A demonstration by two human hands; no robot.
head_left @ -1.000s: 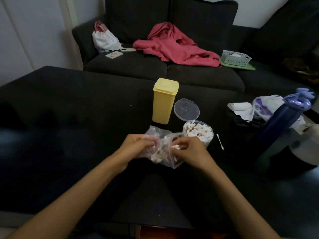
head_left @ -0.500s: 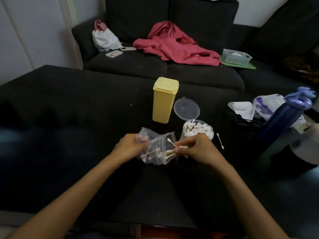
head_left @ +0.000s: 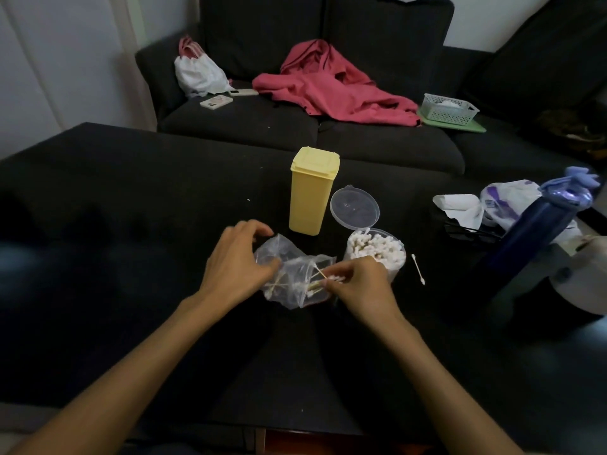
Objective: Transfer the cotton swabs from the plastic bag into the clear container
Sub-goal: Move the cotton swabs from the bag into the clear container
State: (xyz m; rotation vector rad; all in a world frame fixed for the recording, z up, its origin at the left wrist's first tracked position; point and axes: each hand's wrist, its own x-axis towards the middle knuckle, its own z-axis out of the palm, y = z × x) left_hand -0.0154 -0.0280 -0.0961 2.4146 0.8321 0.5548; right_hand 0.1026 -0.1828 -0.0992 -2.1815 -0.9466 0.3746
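Swabs [head_left: 297,285] lay in the bag [head_left: 289,274] on the table [head_left: 131,208], beside the tub [head_left: 377,251]. Left hand [head_left: 236,264] pinched the bag; right hand [head_left: 361,284] pinched several swabs. Judged light, thin, easily scattered; best gripped mid-stick.

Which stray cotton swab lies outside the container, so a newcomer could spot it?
Find the dark table, then the round clear plastic container packed with swabs. On its right lies one loose white cotton swab, alone on the bare tabletop, outside container and bag.

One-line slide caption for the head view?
Left hand holds the plastic bag while right hand pinches cotton swabs beside the open clear container.
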